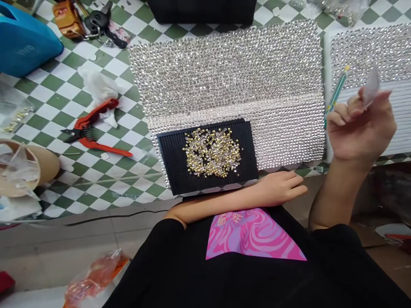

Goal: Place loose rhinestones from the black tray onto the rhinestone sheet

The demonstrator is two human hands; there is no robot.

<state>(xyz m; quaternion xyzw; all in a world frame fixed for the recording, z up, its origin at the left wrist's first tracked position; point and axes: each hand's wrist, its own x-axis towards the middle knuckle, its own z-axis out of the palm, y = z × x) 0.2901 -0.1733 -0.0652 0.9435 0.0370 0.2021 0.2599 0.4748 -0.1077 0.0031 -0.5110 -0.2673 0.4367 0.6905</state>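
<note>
My right hand is raised at the right, pinching a small piece of translucent plastic between thumb and fingers. My left forearm lies across my body along the table's front edge. At its end, my left hand rests with fingers stretched out and nothing visible in them. Near that forearm, a black ridged tray bears a loose heap of gold-backed rhinestones. The tray lies on a large sheet of silvery rhinestones, covering its lower left part.
Red-handled pruning shears, a crumpled white tissue and keys lie left on the checkered table. A tan container holds plastic scraps. A teal pen lies beside a lined, partly rhinestone-covered sheet. A black box stands behind.
</note>
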